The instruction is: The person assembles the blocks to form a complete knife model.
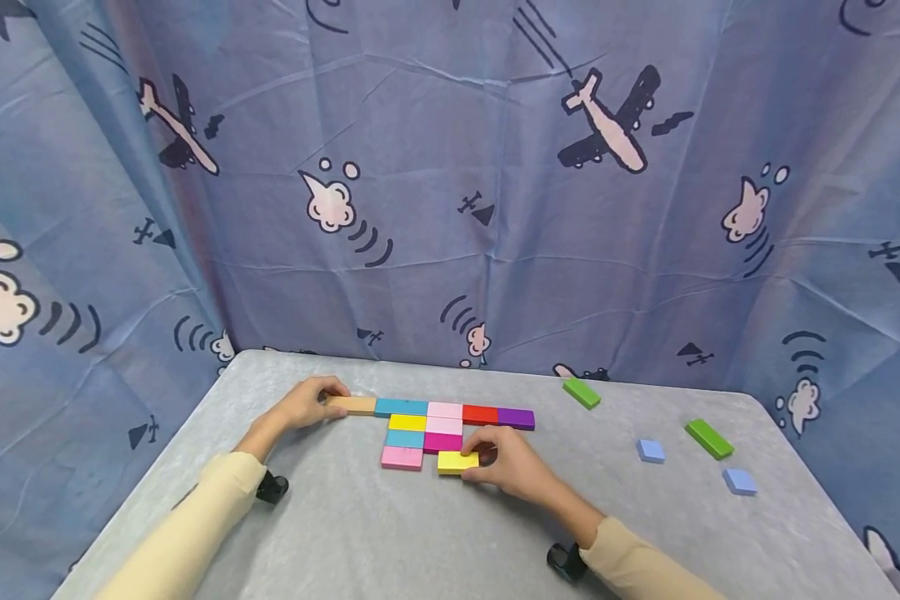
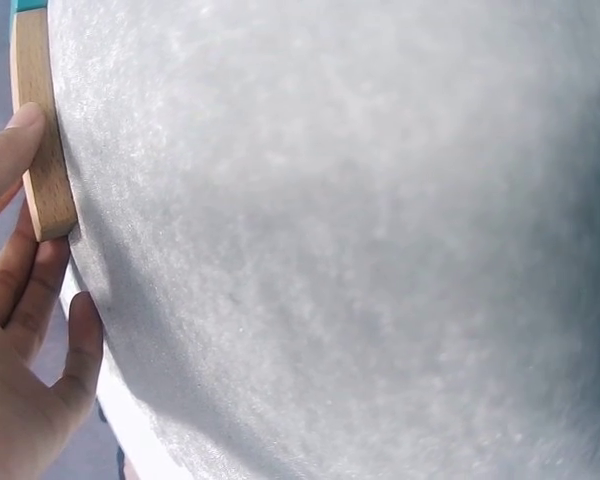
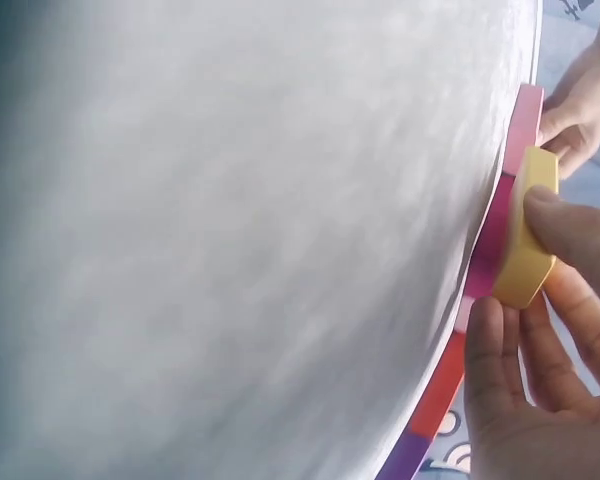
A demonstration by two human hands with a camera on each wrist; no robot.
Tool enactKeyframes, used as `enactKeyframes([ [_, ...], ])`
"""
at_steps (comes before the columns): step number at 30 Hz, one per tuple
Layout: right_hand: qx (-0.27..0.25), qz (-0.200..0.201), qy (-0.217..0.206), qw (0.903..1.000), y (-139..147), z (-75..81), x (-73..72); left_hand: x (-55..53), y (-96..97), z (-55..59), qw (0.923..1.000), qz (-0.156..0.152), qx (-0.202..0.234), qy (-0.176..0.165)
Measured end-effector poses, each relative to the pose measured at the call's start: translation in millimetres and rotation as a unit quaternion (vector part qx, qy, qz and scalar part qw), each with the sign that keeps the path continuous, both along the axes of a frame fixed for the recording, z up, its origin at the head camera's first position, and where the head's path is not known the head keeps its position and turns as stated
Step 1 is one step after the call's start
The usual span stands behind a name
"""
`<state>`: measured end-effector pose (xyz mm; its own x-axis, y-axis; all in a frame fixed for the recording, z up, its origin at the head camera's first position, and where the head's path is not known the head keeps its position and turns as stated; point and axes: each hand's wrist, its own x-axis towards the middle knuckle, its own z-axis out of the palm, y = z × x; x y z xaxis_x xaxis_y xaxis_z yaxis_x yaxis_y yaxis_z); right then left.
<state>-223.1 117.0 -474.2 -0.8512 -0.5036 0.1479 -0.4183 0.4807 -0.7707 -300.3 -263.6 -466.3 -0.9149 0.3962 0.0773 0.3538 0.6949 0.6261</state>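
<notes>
My left hand (image 1: 309,405) pinches the end of a plain wooden block (image 1: 354,406), with the thumb on its near side in the left wrist view. This block touches a teal block (image 1: 401,407) at the left of the top row, where pink, red (image 1: 480,415) and purple (image 1: 516,419) blocks follow. My right hand (image 1: 512,462) holds a yellow block (image 3: 533,230) between thumb and fingers. It hangs just below the magenta block (image 1: 443,442) in the head view. Beside it at the left lies a pink block (image 1: 402,458), under a second teal block (image 1: 405,439) and another yellow block (image 1: 407,422).
Toward the right of the grey table (image 1: 345,542) lie two green blocks (image 1: 582,392) and two small light-blue blocks (image 1: 651,451). A blue curtain (image 1: 435,167) printed with airplanes hangs behind the table's far edge.
</notes>
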Motion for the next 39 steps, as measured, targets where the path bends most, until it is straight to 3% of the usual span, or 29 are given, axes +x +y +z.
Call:
enactKeyframes([
  [21, 0.020, -0.026, 0.035, 0.9989, -27, 1.9, 3.5, 1.0, -0.1, 0.6, 1.0000, 0.000, 0.008, 0.005],
  [39, 0.007, -0.019, 0.004, 0.9998, -14, 2.6, 2.6, -0.5, -0.3, -1.8, 1.0000, 0.001, 0.005, 0.006],
])
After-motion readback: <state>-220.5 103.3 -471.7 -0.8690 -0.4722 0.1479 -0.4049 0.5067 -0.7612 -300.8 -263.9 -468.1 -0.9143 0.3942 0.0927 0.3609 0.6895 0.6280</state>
